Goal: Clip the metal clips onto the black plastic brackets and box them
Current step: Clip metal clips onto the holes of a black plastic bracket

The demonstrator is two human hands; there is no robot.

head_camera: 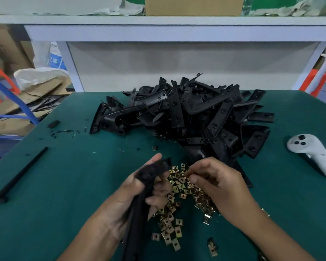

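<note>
Green table (pixel 64 185): bracket pile (pixel 192 117) toward far edge; clips (pixel 177 187) heaped near front edge. Left hand (pixel 139 193) grips one bracket (pixel 151 172); right hand (pixel 215 181) pinches a clip, barely visible. Risk: blurred, unsteady bracket, so the clip may seat crooked.

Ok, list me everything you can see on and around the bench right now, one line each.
bracket pile: many, black, back centre of the green table
metal clips: a loose heap, brass-coloured, near centre between the hands
held bracket: one, black, in the left hand
long strip: one, black, left side of table
controller: one, white, right edge of table
cardboard box: one, brown, on the shelf above
white bag: one, left of the table
left hand: grips the held bracket
right hand: fingertips pinched over the clips; a clip between them cannot be confirmed
</note>
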